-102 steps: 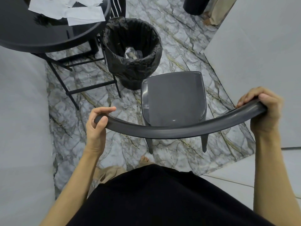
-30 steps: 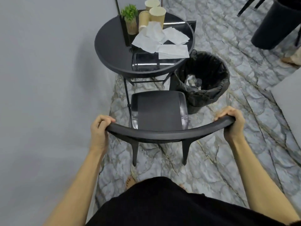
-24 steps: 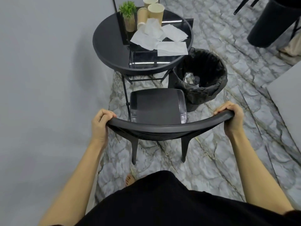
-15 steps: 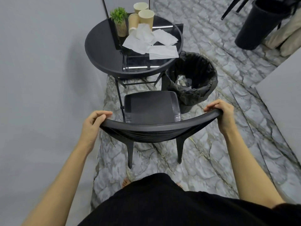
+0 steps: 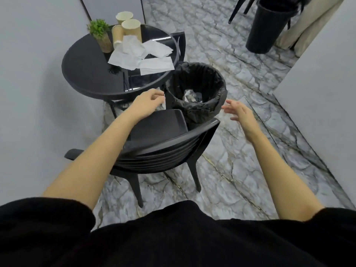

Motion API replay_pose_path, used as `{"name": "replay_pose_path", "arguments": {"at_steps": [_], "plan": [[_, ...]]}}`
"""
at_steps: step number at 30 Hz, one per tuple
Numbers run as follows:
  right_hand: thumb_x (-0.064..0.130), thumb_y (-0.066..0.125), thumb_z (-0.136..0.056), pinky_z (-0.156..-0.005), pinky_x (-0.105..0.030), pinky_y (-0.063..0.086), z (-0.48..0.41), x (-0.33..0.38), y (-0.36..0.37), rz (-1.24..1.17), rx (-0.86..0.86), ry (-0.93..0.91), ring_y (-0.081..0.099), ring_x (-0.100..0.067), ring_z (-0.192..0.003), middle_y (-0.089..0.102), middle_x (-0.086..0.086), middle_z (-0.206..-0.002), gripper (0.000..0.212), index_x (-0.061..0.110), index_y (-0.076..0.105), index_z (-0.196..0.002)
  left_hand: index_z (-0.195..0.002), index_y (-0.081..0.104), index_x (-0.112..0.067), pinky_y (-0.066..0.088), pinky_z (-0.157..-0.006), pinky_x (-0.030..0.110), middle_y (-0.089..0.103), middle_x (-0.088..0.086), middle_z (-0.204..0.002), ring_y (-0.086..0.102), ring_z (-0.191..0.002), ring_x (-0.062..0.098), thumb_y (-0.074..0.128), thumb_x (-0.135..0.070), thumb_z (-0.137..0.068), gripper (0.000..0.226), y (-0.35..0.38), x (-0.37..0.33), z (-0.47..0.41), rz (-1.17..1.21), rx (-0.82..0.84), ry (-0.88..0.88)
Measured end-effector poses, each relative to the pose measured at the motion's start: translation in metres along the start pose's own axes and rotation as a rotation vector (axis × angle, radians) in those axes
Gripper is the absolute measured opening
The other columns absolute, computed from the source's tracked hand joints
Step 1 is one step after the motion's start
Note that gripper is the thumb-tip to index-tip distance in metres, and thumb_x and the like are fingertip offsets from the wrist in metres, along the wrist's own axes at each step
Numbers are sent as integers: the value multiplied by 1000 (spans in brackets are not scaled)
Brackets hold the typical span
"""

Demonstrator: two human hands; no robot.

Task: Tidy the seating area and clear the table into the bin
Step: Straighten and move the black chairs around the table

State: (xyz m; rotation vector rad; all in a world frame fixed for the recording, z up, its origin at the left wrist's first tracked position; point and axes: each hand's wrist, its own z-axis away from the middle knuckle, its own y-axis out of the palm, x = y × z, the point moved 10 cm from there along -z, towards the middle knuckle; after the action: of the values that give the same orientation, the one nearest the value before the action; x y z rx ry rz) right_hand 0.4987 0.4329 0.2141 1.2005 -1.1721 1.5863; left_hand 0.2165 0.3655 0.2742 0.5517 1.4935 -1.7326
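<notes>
Head view, chair (image 5: 154,130) seat facing round table (image 5: 92,74), left hand (image 5: 148,102) and right hand (image 5: 239,112) grip loose, empty

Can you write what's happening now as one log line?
left hand: empty | right hand: empty | chair: released | napkins: on table

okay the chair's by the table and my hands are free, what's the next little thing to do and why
Probably reach the left hand on to the white napkins lying loose on the round table. Both hands are empty, the right hand too, the chair stands at the table, and the lined bin sits open right beside it.
</notes>
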Motion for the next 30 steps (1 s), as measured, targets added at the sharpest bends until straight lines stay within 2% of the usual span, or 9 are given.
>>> {"name": "replay_pose_path", "arguments": {"at_steps": [3, 7, 10, 13, 17, 22, 29, 30], "plan": [[34, 46, -95, -89, -27, 38, -4, -15, -30, 92, -33, 58, 54, -16, -116, 59, -6, -127, 38, 14, 53, -126, -133, 44, -16, 38, -102, 34, 49, 10, -139, 50, -124, 25, 47, -31, -93, 43, 73, -50, -30, -159, 156, 78], [33, 51, -93, -90, -24, 36, 1, -43, -77, 280, -64, 136, 51, -19, -122, 53, -8, -136, 43, 12, 49, -131, -138, 37, -11, 35, -106, 37, 44, 13, -144, 43, -130, 29, 48, -28, -93, 49, 162, -105, -56, -468, 303, 250], [37, 51, -93, -100, -29, 34, 5, -73, -102, 443, 32, 221, 41, -23, -134, 42, -6, -146, 53, 13, 40, -138, -141, 33, -16, 38, -107, 46, 40, 11, -146, 40, -131, 30, 48, -32, -92, 53, 221, -130, -76, -656, 408, 334], [38, 49, -93, -111, -36, 28, 3, -98, -124, 544, 117, 314, 30, -24, -140, 29, -7, -154, 61, 11, 28, -144, -143, 28, -18, 37, -106, 48, 37, 12, -146, 37, -132, 32, 47, -33, -93, 56, 266, -136, -93, -799, 508, 346], [37, 50, -93, -114, -39, 24, -16, -116, -156, 577, 141, 375, 26, -25, -142, 23, -9, -156, 65, 11, 22, -146, -145, 24, -18, 31, -110, 47, 29, 12, -152, 27, -138, 33, 46, -32, -93, 58, 305, -135, -122, -842, 589, 321], [35, 51, -93, -116, -38, 23, -72, -124, -195, 602, 156, 404, 25, -25, -143, 20, -10, -157, 67, 9, 19, -147, -146, 21, -18, 33, -107, 46, 30, 13, -151, 28, -138, 32, 46, -34, -93, 60, 332, -150, -175, -848, 614, 309], [36, 50, -93, -116, -39, 23, -196, -124, -230, 645, 227, 439, 24, -25, -143, 19, -10, -157, 67, 11, 18, -147, -145, 22, -18, 33, -108, 45, 29, 10, -152, 30, -138, 31, 46, -36, -93, 61, 361, -187, -292, -830, 643, 273], [36, 50, -93, -115, -38, 23, -251, -125, -244, 660, 255, 441, 24, -25, -143, 20, -9, -157, 67, 11, 19, -147, -145, 22, -18, 32, -108, 44, 30, 10, -152, 30, -138, 30, 47, -36, -92, 61, 362, -199, -345, -815, 631, 241]]}}
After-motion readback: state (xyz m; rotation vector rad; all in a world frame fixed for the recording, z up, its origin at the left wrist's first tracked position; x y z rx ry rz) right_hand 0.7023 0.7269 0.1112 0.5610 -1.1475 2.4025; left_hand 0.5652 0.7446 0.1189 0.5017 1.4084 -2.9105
